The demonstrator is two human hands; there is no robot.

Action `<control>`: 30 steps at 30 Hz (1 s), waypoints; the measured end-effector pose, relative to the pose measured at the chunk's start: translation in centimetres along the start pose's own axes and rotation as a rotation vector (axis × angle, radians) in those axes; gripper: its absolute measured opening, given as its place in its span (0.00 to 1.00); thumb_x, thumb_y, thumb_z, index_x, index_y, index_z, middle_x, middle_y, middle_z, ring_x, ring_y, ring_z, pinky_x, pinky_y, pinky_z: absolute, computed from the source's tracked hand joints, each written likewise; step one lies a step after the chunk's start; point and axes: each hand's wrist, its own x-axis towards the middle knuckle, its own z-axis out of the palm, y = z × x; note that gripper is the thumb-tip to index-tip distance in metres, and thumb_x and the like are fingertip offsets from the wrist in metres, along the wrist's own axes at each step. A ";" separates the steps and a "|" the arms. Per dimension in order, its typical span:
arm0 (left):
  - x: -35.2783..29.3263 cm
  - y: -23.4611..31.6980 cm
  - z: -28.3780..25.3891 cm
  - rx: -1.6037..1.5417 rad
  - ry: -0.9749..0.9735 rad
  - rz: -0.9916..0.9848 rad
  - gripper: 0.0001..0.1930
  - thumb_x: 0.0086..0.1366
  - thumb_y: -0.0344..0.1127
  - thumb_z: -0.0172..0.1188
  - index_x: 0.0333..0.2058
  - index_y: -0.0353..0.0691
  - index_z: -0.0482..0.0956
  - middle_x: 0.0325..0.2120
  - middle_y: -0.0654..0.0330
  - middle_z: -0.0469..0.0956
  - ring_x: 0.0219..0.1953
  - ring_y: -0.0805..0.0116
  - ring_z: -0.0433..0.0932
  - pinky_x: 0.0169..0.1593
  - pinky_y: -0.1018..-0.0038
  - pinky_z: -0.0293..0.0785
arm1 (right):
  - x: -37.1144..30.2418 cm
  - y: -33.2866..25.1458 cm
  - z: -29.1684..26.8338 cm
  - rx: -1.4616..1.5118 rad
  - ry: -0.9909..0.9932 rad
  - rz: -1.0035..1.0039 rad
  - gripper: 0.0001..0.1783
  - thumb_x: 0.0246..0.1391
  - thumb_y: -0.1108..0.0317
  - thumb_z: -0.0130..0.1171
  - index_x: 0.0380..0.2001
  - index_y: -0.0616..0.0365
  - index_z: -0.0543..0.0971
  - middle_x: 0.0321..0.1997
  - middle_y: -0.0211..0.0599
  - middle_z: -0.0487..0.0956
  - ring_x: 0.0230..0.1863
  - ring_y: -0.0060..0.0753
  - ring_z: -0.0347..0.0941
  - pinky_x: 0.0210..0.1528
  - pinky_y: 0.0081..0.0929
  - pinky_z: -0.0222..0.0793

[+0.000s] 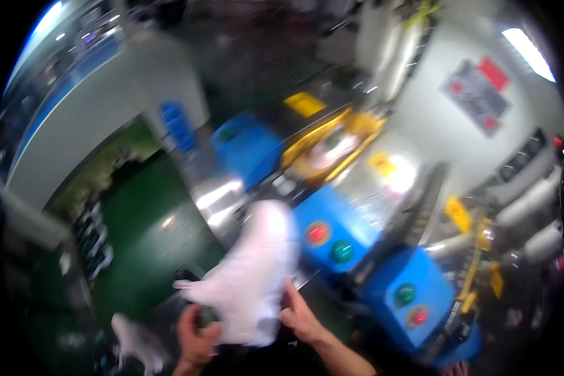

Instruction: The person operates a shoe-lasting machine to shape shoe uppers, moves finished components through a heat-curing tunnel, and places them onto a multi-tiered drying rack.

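With the left hand [197, 332] and right hand [301, 316] grasping the white shoe [254, 276], handling seems underway, and moving it likely calls for steady support.

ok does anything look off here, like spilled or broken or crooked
Nothing clearly stands out. The pale shoe, held between the left hand and the right hand, shows no obvious damage, and no spill is evident. Strong blur hides fine detail, so small scuffs or crooked seams can't be ruled out.
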 end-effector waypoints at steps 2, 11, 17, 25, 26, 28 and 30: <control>-4.7 3.9 4.5 0.004 -0.102 -0.022 0.33 0.50 0.33 0.68 0.55 0.35 0.64 0.51 0.54 0.67 0.54 0.63 0.66 0.58 0.67 0.62 | -2.7 1.8 -0.9 -0.370 -0.122 0.051 0.48 0.46 0.50 0.64 0.63 0.65 0.56 0.63 0.51 0.62 0.66 0.42 0.56 0.66 0.37 0.50; -2.5 9.7 0.5 0.098 -0.739 0.684 0.15 0.63 0.37 0.54 0.47 0.38 0.72 0.50 0.55 0.71 0.58 0.57 0.64 0.65 0.57 0.48 | -8.7 -0.3 9.6 0.463 0.007 0.428 0.44 0.54 0.35 0.46 0.61 0.61 0.60 0.59 0.44 0.67 0.59 0.39 0.66 0.61 0.37 0.61; 0.2 9.1 -8.4 -0.319 -0.638 0.058 0.15 0.69 0.36 0.42 0.36 0.36 0.78 0.38 0.59 0.79 0.46 0.66 0.74 0.59 0.65 0.58 | -6.3 6.1 18.0 0.429 0.246 0.652 0.40 0.57 0.38 0.44 0.62 0.58 0.60 0.61 0.41 0.65 0.60 0.37 0.64 0.63 0.35 0.59; 7.1 9.1 -14.8 -0.163 -0.816 0.048 0.25 0.67 0.41 0.32 0.31 0.33 0.80 0.44 0.49 0.78 0.52 0.57 0.71 0.65 0.58 0.43 | -1.6 13.2 21.4 0.565 0.166 0.517 0.40 0.58 0.40 0.41 0.64 0.58 0.56 0.62 0.43 0.64 0.62 0.38 0.62 0.64 0.36 0.56; 7.1 9.6 -14.1 -0.169 -0.856 0.043 0.25 0.67 0.41 0.32 0.31 0.33 0.79 0.44 0.48 0.78 0.52 0.57 0.71 0.65 0.59 0.43 | -2.2 12.9 21.6 0.564 0.205 0.457 0.40 0.58 0.39 0.41 0.64 0.58 0.56 0.63 0.43 0.64 0.62 0.38 0.62 0.64 0.36 0.56; 6.6 9.9 -13.3 -0.162 -0.919 0.087 0.26 0.67 0.41 0.32 0.30 0.32 0.79 0.41 0.49 0.79 0.51 0.56 0.72 0.65 0.61 0.44 | -2.7 13.1 21.9 0.573 0.233 0.367 0.41 0.57 0.38 0.42 0.64 0.58 0.56 0.63 0.43 0.63 0.62 0.39 0.61 0.64 0.36 0.55; 5.8 10.6 -11.9 -0.069 -1.014 0.262 0.26 0.68 0.40 0.30 0.30 0.31 0.79 0.38 0.49 0.80 0.50 0.55 0.72 0.65 0.61 0.45 | -4.2 12.9 22.3 0.518 0.281 0.201 0.35 0.62 0.45 0.41 0.63 0.59 0.58 0.61 0.43 0.66 0.60 0.38 0.65 0.63 0.36 0.59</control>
